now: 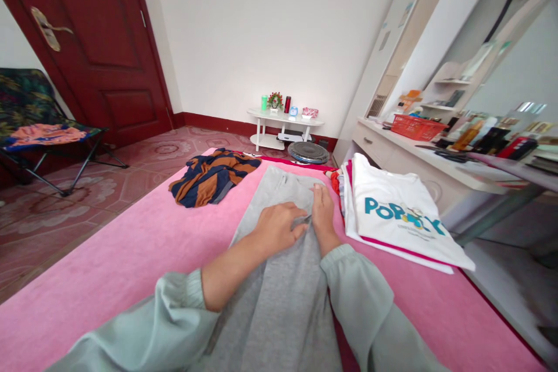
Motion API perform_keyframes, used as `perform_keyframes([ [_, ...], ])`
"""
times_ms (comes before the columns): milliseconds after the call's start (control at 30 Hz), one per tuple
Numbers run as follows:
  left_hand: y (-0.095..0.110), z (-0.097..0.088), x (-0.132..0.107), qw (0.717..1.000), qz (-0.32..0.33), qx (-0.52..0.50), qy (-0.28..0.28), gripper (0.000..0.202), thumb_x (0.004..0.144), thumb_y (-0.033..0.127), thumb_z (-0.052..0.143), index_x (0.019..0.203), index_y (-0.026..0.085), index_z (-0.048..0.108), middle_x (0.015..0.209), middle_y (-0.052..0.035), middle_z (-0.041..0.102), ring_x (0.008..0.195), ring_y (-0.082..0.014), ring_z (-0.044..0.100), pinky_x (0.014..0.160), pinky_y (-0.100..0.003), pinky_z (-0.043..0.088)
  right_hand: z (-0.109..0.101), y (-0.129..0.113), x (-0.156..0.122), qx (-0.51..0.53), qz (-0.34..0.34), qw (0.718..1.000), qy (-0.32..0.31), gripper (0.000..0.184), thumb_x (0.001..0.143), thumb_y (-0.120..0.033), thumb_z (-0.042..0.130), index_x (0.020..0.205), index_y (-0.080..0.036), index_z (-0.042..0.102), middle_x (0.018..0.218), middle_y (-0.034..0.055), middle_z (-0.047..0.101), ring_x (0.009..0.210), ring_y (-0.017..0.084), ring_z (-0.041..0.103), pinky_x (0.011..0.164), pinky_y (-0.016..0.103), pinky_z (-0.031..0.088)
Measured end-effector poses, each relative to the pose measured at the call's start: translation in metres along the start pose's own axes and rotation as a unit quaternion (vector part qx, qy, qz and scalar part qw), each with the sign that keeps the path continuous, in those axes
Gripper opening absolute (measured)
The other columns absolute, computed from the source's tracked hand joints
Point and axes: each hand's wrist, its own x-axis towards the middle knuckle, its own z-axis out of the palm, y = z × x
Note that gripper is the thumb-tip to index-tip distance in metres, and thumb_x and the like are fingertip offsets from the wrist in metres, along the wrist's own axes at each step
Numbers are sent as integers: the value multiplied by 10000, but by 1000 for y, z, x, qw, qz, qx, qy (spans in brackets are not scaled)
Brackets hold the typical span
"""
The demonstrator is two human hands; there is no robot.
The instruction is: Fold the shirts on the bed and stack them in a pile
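A grey garment (279, 279) lies stretched lengthwise on a pink bed cover (131, 261). My left hand (276, 226) rests on its upper part, fingers curled and pinching a fold of the grey cloth. My right hand (323, 212) lies flat beside it, fingers stretched out and pressed on the same garment. Both arms wear pale green sleeves.
A stack of folded shirts, topped by a white printed T-shirt (399, 212), sits right of the garment. A crumpled navy and orange striped garment (213, 177) lies at the far left of the bed. Beyond are a white dresser (392, 154), a small white table (283, 122), a folding chair (39, 128) and a red door (100, 40).
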Motion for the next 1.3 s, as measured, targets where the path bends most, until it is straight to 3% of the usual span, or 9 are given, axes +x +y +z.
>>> perform_keyframes([
  [233, -22, -7, -6, 997, -78, 18, 3, 265, 813, 442, 565, 905, 244, 715, 947, -58, 680, 868, -218, 617, 714, -290, 446, 4, 11, 3, -39, 17, 999, 12, 379, 783, -274, 487, 1131, -136, 546, 1091, 121, 640, 978, 224, 597, 890, 349, 433],
  [367, -36, -1, -2, 993, -112, -14, 39, 234, 870, 311, 483, 898, 248, 707, 886, -35, 698, 817, -183, 624, 703, -261, 436, 1, 15, 4, -94, -4, 996, 5, 335, 707, -145, 461, 994, -124, 631, 1023, 122, 659, 991, 236, 583, 919, 360, 420],
  [567, -54, 12, -8, 994, -72, -29, 79, 193, 782, 170, 540, 840, 247, 708, 923, -16, 669, 894, -168, 604, 727, -232, 449, -2, -7, -2, -165, -130, 978, 6, 298, 724, -92, 430, 872, -185, 671, 1034, 83, 641, 1033, 233, 535, 966, 403, 371],
  [733, -54, 12, -9, 991, -122, -30, 51, 172, 778, 339, 609, 909, 274, 700, 843, -2, 685, 812, -181, 626, 700, -261, 453, 15, -10, 6, -167, -186, 948, -197, 361, 853, -209, 409, 1156, -192, 605, 1234, 85, 594, 1175, 215, 496, 1015, 404, 353],
  [900, -50, 14, -8, 988, -147, 4, 47, 580, 694, 591, 648, 1200, 313, 597, 923, -43, 702, 880, -254, 638, 752, -331, 457, 32, 6, 30, -313, -114, 878, -345, 515, 928, -460, 352, 1413, -285, 356, 1508, 74, 294, 1387, 293, 230, 1062, 602, 181],
  [1000, -49, 14, -9, 988, -152, 27, 24, 626, 692, 676, 591, 1214, 330, 595, 996, -84, 691, 927, -286, 632, 774, -356, 446, 37, 8, 41, -353, -88, 866, -344, 540, 929, -494, 331, 1424, -278, 336, 1514, 92, 273, 1384, 300, 238, 1051, 610, 187],
  [1100, -48, 13, -10, 986, -165, 30, 5, 625, 686, 697, 577, 1200, 344, 605, 994, -89, 691, 939, -292, 631, 783, -360, 438, 34, 4, 51, -355, -100, 864, -342, 532, 879, -498, 449, 1361, -274, 448, 1449, 85, 403, 1320, 281, 368, 1036, 511, 295],
  [1200, -48, 14, -10, 986, -163, 29, 9, 658, 677, 708, 576, 1220, 337, 593, 1002, -95, 693, 949, -297, 630, 782, -360, 438, 19, 3, 65, -361, -116, 878, -291, 398, 868, -327, 484, 1241, -229, 581, 1302, 86, 566, 1205, 225, 501, 988, 355, 372],
  [1300, -50, 16, -10, 987, -156, 31, 16, 667, 673, 713, 576, 1223, 334, 592, 1000, -98, 696, 944, -307, 633, 771, -366, 444, -6, 10, 81, -396, -76, 889, -216, 374, 830, -148, 424, 1129, -132, 647, 1159, 161, 635, 1103, 257, 568, 915, 356, 408],
])
